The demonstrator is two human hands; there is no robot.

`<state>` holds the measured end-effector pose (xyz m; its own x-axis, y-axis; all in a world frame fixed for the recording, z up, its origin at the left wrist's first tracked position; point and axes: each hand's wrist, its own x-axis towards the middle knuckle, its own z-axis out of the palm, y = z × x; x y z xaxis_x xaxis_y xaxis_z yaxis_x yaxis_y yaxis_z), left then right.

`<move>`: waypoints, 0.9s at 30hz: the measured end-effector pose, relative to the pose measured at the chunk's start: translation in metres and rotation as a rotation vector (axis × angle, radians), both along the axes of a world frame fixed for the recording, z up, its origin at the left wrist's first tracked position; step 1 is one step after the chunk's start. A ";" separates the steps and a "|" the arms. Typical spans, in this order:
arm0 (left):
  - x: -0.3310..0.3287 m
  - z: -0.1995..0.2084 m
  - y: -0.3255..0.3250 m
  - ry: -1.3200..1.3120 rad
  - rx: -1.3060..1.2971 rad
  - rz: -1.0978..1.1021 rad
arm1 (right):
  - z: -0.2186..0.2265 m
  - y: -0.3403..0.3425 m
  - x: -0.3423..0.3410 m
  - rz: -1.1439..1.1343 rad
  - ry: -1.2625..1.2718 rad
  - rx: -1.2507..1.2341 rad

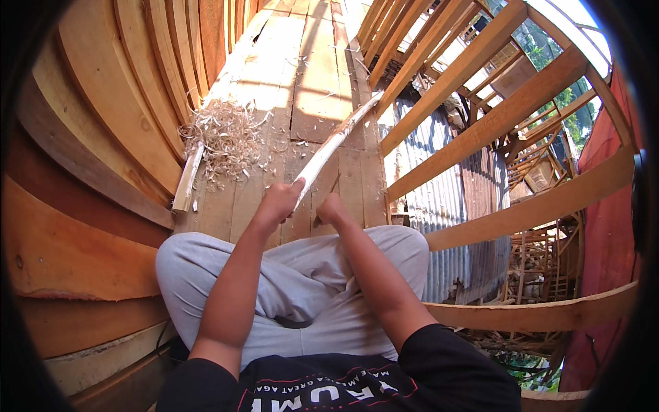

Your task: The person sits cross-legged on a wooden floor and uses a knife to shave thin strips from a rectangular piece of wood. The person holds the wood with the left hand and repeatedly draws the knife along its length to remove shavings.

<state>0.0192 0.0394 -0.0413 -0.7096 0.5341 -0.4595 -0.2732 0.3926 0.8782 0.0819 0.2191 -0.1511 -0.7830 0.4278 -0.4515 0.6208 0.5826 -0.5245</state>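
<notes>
My left hand is closed round the near end of a long whittled wooden pole. The pole slants away to the far right, pale and peeled near me, with a browner patch further along. Its far tip reaches the slatted railing on the right. Close by on the right, my right hand grips a knife. The thin blade points up from the fist, a little apart from the pole, and the handle is mostly covered by my fingers. Both hands are just in front of my crossed legs.
Curled wood shavings lie heaped at the left, partly over a squared wood strip. More chips scatter along the plank floor. Board walls rise on the left; a wooden slat railing runs along the right, with corrugated metal sheets beyond.
</notes>
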 end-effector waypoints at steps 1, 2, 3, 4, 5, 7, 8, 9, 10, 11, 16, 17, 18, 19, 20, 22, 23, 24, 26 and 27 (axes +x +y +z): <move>0.001 0.000 0.002 -0.002 0.000 0.000 | 0.012 -0.001 0.003 0.041 -0.175 0.048; 0.001 0.000 0.003 -0.007 0.014 0.000 | 0.007 0.000 0.004 0.042 -0.066 -0.101; 0.000 0.000 0.004 -0.012 0.027 0.002 | 0.002 -0.001 0.005 0.044 0.044 -0.250; 0.000 -0.002 0.003 -0.019 0.036 0.007 | 0.001 -0.005 0.005 0.049 0.151 -0.404; 0.000 -0.004 0.002 -0.030 0.055 0.011 | 0.000 -0.006 0.002 -0.012 0.221 -0.356; 0.002 -0.005 0.003 -0.047 0.092 0.021 | 0.003 -0.005 -0.008 -0.132 0.361 -0.264; 0.005 -0.002 0.009 -0.051 0.084 0.011 | -0.011 0.011 -0.007 -0.213 0.304 -0.210; 0.009 0.002 0.016 -0.055 0.075 -0.001 | -0.026 0.028 -0.005 -0.294 0.247 -0.157; 0.008 0.004 0.011 -0.057 0.047 0.019 | -0.019 0.020 -0.011 -0.329 0.130 -0.135; 0.008 0.007 0.008 -0.075 0.057 0.021 | -0.008 0.016 -0.015 -0.363 0.013 -0.107; 0.009 0.003 0.011 -0.032 0.052 -0.010 | -0.013 0.002 -0.025 0.040 0.374 -0.081; 0.008 0.002 0.010 -0.019 0.043 -0.010 | -0.014 -0.004 -0.030 -0.045 0.538 -0.131; 0.009 0.000 0.009 -0.006 0.031 -0.003 | -0.014 -0.009 -0.035 -0.131 0.700 -0.182; 0.010 -0.001 0.010 0.008 0.021 -0.005 | -0.007 -0.005 -0.036 -0.152 0.704 -0.156; 0.010 0.000 0.010 0.021 0.010 -0.006 | 0.009 -0.004 -0.037 -0.164 0.658 -0.070; 0.014 0.006 0.015 0.032 -0.003 -0.033 | -0.026 0.029 -0.048 -0.347 0.608 -0.061; 0.016 0.006 0.018 0.040 -0.016 -0.036 | -0.034 0.046 -0.054 -0.436 0.651 -0.134; 0.015 0.007 0.019 0.049 -0.031 -0.034 | -0.037 0.058 -0.060 -0.519 0.693 -0.212; 0.014 0.013 0.014 0.006 -0.026 -0.022 | -0.033 0.063 -0.073 -0.552 0.651 -0.042; 0.014 0.017 0.012 -0.009 -0.025 -0.017 | -0.037 0.071 -0.080 -0.557 0.660 -0.057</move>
